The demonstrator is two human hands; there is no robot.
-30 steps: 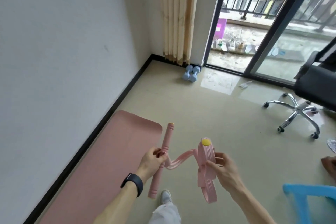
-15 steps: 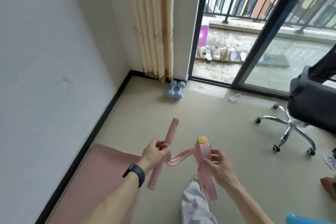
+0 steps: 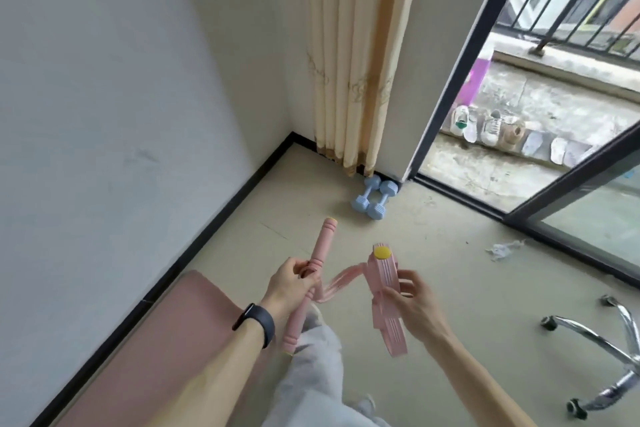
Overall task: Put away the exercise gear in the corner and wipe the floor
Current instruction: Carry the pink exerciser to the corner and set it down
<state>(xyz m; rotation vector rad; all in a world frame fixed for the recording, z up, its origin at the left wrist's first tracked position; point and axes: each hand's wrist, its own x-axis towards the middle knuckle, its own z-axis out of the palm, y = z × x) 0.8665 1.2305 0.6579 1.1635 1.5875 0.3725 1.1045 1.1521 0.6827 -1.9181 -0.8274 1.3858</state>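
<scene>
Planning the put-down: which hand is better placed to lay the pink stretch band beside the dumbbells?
Probably left: the left hand grips the handle, whose tip points toward the dumbbells; the right hand only holds the pedal loosely.

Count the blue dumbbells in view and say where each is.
2. The left dumbbell and the right dumbbell lie side by side on the floor in the corner, below the curtain. More could be hidden behind the curtain.
</scene>
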